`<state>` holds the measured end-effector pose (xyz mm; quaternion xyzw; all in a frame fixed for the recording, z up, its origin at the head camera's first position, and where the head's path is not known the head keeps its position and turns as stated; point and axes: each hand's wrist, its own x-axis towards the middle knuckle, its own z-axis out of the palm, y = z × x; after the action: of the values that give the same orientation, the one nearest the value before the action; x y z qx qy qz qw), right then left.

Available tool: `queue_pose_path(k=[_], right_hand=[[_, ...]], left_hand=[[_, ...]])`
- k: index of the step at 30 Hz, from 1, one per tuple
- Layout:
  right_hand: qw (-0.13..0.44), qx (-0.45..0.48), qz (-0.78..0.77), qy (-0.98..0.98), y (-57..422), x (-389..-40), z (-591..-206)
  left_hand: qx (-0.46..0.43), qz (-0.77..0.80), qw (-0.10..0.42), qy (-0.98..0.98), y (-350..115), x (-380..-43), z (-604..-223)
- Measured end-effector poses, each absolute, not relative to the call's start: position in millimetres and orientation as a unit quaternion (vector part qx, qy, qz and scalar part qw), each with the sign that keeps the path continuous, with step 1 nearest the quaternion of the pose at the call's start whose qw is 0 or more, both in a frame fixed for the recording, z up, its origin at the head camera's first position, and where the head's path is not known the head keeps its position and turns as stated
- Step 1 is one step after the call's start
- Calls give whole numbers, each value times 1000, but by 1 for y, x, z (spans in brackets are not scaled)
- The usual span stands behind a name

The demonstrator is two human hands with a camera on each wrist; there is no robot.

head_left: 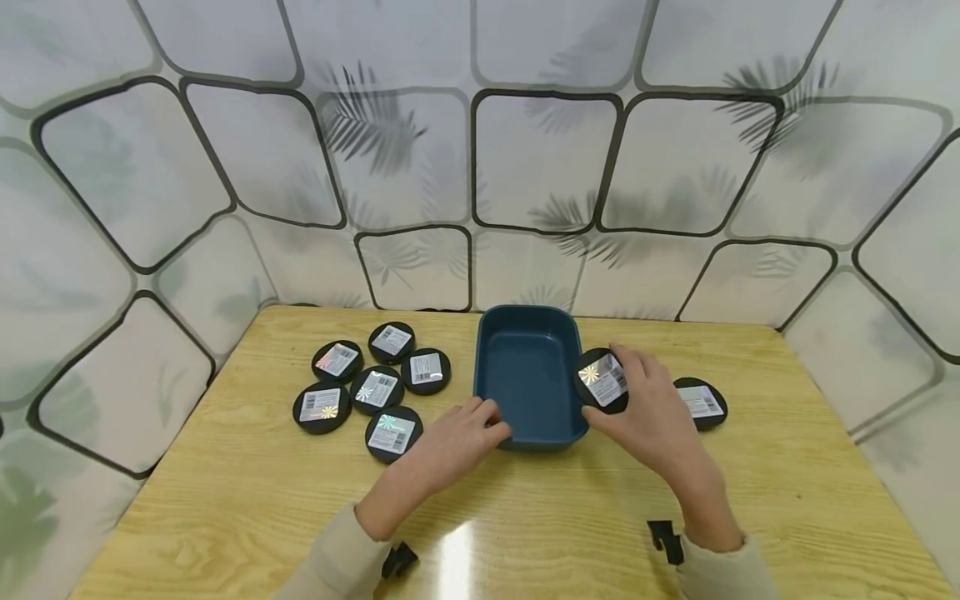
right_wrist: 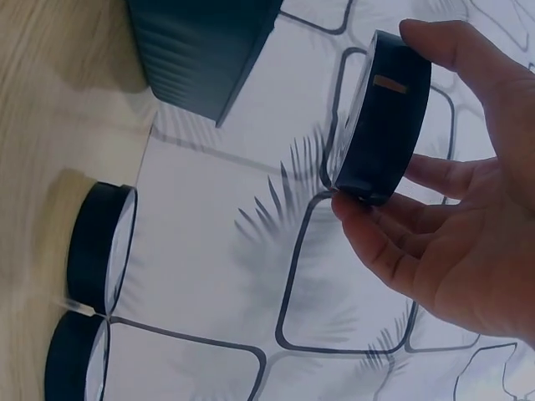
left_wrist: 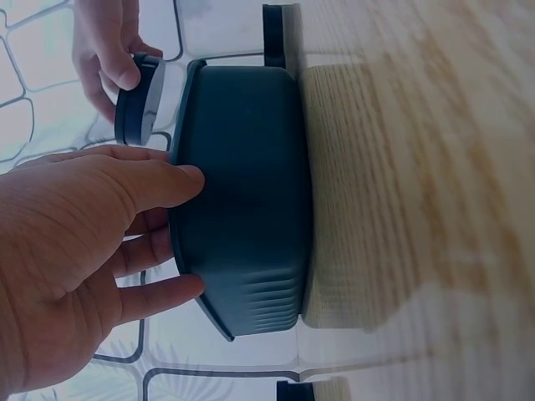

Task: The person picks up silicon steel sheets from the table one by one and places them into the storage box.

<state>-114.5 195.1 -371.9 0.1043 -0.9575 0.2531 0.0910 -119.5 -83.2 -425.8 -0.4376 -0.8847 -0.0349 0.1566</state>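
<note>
My right hand (head_left: 660,417) pinches a round black flat container (head_left: 602,381) with a silvery label on its face, thumb and fingertips at its edge. It is raised at the right rim of a dark blue plastic bin (head_left: 528,379). In the right wrist view the container (right_wrist: 384,121) is tilted on edge, a small orange mark on its side. My left hand (head_left: 461,442) holds the near left rim of the bin; in the left wrist view the thumb lies on the bin's outer wall (left_wrist: 251,184) and some fingers go behind the rim.
Left of the bin several like black containers (head_left: 377,389) lie label up on the wooden table (head_left: 247,492). Another container (head_left: 701,403) lies to the right, partly behind my right hand; the right wrist view shows two (right_wrist: 100,246) there. A patterned wall (head_left: 540,158) stands behind.
</note>
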Motion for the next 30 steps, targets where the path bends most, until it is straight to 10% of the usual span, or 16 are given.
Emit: queue_pose_path(k=[30], right_hand=[[55,163,298,-939,150,-133,-408]], left_hand=[[-436,-12,152,-887,-84,-119,-427]])
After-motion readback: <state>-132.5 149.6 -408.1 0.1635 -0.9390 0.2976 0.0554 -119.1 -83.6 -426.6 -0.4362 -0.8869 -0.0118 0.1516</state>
